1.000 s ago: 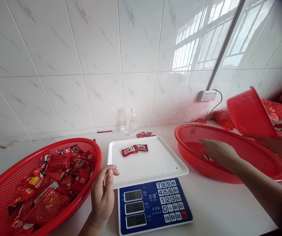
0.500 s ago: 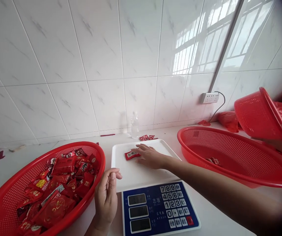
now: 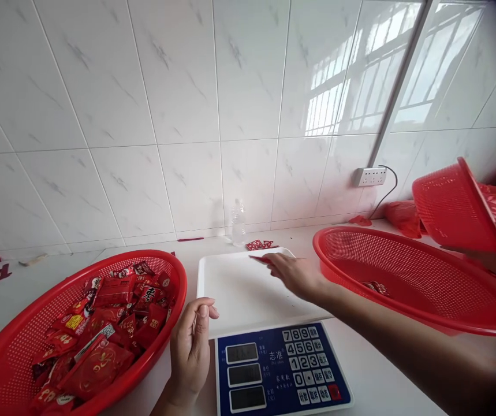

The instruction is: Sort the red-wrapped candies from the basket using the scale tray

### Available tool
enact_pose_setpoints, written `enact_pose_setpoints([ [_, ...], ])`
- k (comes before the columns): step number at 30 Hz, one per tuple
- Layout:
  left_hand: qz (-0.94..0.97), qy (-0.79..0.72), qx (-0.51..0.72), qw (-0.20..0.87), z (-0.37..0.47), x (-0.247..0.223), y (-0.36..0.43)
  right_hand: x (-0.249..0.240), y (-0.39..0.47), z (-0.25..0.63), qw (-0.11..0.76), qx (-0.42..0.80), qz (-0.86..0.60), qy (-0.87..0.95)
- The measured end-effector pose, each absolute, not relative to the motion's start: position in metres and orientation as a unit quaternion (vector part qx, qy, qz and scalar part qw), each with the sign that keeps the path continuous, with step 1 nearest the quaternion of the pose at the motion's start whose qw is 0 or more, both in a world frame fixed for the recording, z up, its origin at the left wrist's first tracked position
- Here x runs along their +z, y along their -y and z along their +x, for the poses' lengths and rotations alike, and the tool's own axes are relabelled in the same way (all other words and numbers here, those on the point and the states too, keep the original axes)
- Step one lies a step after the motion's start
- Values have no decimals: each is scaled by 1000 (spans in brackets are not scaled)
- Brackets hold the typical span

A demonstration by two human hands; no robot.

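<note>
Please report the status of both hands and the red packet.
Right hand: red packet pinched in fingers, above white tray. Left hand: loosely curled by tray's near corner, nothing visible in it. Nothing seen blocking right hand.

A small red wrapped packet [image 3: 260, 259], thin and seen nearly edge-on, is pinched in the right hand [image 3: 277, 267], its near end hidden by the fingers; whether it is 1 packet or more cannot be told. It is above the far rim of a shallow white rectangular tray [image 3: 234, 292], which lies level.
</note>
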State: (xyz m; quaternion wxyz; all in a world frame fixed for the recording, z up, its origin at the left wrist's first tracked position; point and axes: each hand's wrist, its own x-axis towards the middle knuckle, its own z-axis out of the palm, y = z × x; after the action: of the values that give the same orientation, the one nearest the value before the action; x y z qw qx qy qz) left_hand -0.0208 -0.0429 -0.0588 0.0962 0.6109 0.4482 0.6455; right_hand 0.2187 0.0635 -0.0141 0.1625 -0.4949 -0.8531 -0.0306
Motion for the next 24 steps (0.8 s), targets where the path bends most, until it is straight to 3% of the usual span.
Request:
enact_pose_setpoints([
  [6,624,-435,641,100,-20,-61,44,2,-54,315,258,-96,-607,745],
  [12,636,-427,635,102,-20,-65,44,-12,-52,377,279,-156,-661,679],
  [17,645,-425,628,93,-15,-66,44,-38,-45,337,339,-155,-582,723],
  [21,649,-440,616,76,-15,-59,48,-50,-33,274,407,-77,-488,768],
  [24,680,-467,561,67,-23,-40,56,-51,-25,247,406,18,-479,778],
])
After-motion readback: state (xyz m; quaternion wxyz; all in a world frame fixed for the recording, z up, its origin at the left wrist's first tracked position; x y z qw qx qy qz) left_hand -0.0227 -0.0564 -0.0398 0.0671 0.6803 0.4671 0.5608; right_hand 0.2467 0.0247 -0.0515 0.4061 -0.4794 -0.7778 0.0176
